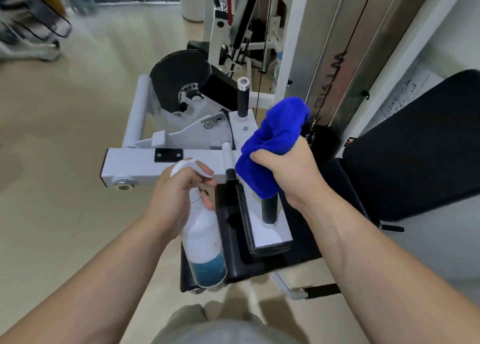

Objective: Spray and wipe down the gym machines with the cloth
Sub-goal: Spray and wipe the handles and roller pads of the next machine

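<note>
L hand (pixel 179 195): bottle (pixel 205 242); R hand (pixel 288 169): cloth (pixel 275 136), touching handle (pixel 269 208)?

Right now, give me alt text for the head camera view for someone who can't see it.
A person's right hand grips a blue cloth over an upright black handle on a white gym machine, while the left hand holds a spray bottle beside it.

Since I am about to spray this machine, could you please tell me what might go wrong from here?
The bottle in the left grip shows blue liquid only at its bottom, so it may soon run dry. Its nozzle seems aimed towards the cloth and the right grip, so spray may hit skin. The cloth is bunched over the handle, so a wipe may miss parts.
</note>
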